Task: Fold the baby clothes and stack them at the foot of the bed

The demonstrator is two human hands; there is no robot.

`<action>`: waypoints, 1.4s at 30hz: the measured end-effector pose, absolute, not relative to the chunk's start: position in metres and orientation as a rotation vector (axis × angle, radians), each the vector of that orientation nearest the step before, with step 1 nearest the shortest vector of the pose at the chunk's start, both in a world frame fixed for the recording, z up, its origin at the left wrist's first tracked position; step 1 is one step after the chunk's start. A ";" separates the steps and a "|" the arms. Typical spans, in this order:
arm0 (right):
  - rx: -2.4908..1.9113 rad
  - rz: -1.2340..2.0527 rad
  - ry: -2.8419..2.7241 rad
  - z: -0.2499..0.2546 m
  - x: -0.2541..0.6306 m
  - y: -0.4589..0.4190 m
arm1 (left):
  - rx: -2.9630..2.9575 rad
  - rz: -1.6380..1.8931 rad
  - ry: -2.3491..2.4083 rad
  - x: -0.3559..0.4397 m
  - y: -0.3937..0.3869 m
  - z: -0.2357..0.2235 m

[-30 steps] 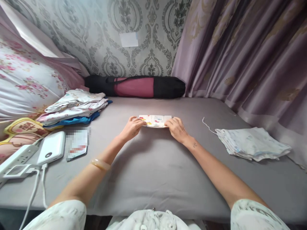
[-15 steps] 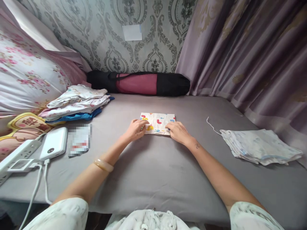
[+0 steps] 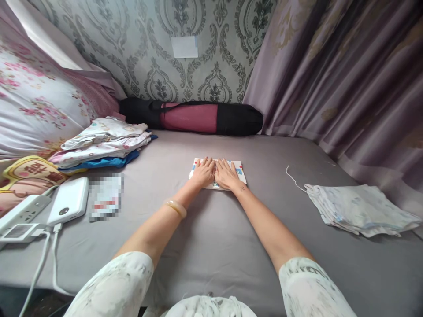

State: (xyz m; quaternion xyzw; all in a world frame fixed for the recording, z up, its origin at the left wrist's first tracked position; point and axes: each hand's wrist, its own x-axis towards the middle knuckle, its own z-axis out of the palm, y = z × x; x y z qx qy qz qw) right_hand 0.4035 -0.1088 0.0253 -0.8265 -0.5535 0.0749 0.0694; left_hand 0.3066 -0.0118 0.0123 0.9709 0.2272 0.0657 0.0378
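A small folded cloth (image 3: pixel 243 177), white with a coloured print, lies on the grey sheet in front of me. My left hand (image 3: pixel 204 171) rests flat on its left half, fingers stretched out. Beside it, almost touching, my right hand (image 3: pixel 227 174) lies flat on the right half with its fingers apart. Most of the cloth's middle is hidden under the two hands; its corners and edges show around them.
Folded pale clothing (image 3: pixel 360 209) with a loose drawstring lies at right. At left are a clothes pile (image 3: pixel 102 143), a white power bank (image 3: pixel 68 200), a power strip (image 3: pixel 24 211) with cables and a blurred packet (image 3: pixel 105 198). A black and red roll bag (image 3: pixel 190 117) lies along the wall.
Both hands have moved inward from the cloth's sides and now lie flat on top of it. Their fingers went from curled at the edges to stretched out.
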 end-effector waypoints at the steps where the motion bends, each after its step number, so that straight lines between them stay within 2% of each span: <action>1: -2.488 0.238 -1.665 0.025 0.404 -0.109 | 2.988 0.211 0.675 0.306 -0.011 0.012; 11: -2.513 0.241 -1.448 0.017 0.403 -0.107 | 2.826 0.176 0.800 0.306 -0.007 0.006; 22: -2.720 0.057 -0.979 0.007 0.405 -0.103 | 2.747 0.202 1.040 0.307 -0.010 0.002; 29: -2.735 0.185 -1.012 0.016 0.411 -0.105 | 2.769 0.070 0.956 0.304 -0.003 0.015; 33: -2.564 0.157 -1.405 0.028 0.414 -0.114 | 2.886 0.176 0.779 0.300 -0.004 0.024; 36: -2.426 0.175 -1.670 0.028 0.412 -0.118 | 2.904 0.156 0.680 0.301 -0.009 0.019; 42: -2.449 0.223 -1.662 0.018 0.408 -0.116 | 2.908 0.097 0.686 0.305 -0.014 0.006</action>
